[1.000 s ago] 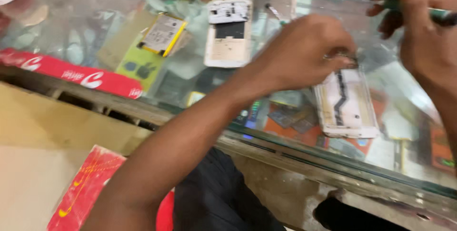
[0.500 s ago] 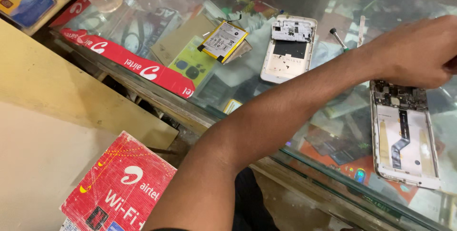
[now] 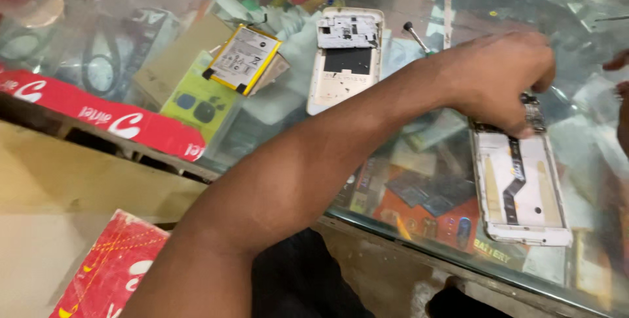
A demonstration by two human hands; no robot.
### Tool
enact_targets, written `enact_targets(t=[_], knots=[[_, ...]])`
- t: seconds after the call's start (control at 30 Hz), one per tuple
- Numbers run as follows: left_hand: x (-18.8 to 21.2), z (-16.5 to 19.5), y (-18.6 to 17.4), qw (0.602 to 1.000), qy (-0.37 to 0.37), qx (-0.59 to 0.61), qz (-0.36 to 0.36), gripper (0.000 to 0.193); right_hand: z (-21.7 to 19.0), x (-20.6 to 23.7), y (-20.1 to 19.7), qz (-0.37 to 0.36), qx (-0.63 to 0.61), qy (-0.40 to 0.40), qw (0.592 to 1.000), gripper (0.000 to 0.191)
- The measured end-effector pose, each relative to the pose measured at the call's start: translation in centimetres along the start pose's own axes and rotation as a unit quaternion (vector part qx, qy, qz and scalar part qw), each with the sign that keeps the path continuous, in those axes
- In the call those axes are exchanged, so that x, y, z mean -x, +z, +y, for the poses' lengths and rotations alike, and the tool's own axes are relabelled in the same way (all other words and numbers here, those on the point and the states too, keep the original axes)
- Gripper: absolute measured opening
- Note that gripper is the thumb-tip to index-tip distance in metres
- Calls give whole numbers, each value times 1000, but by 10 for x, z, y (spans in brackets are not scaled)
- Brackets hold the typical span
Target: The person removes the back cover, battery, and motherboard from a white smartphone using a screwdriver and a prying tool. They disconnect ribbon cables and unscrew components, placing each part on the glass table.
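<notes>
- The glass-topped display counter (image 3: 419, 239), crowded underneath with boxed accessories, carries everything here; compared with a second ago the view has swung left and back again, so the counter's front edge again runs diagonally across the picture.
- The left hand (image 3: 501, 82) has stayed pressed on the top end of the opened white phone body with its black ribbon cable showing (image 3: 521, 190); its fingers are curled together over the circuit-board end, but what they pinch is hidden, so I cannot tell whether they clamp a part or only steady the frame.
- That opened phone lies flat near the counter's front edge, at the right; it has not shifted, which suggests the work is a careful hold, not a lift.
- The white rear phone cover with a dark rectangular cut-out (image 3: 346, 56) lies farther back on the counter, left of the hand, apart from it.
- The flat silver phone battery with black ends (image 3: 242, 59) rests tilted on a green box, left of the cover.
- The right hand (image 3: 621, 95), which a second ago held a green-handled tool over the counter's far side, now shows only as a sliver at the right edge; its grip cannot be told.
</notes>
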State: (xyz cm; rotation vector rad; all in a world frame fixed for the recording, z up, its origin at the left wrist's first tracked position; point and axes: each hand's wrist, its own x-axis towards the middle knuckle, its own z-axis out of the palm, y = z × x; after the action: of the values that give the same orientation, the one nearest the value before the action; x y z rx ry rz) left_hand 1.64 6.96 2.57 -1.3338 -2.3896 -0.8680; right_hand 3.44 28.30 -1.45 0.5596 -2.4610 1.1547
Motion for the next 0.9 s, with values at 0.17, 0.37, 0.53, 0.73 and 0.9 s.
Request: enact_targets(t=[0.17,0.37,0.53,0.73,0.9], knots=[[1,-13,7,997,36,64,-25,53,20,-15,-11,73,-57,64,994,15],[-1,-23,4,985,-75,105,-116,46,22,-23,-21,26,-342,-47,938,5],[3,-27,-2,972,-117,137,-148,49,-11,-13,-19,-8,-324,-16,946,28],[5,-27,4,952,-134,204,-185,47,-34,8,-28,-20,-274,82,958,79],[5,-31,10,936,-119,283,-172,35,-21,13,-39,-51,-206,39,977,82]])
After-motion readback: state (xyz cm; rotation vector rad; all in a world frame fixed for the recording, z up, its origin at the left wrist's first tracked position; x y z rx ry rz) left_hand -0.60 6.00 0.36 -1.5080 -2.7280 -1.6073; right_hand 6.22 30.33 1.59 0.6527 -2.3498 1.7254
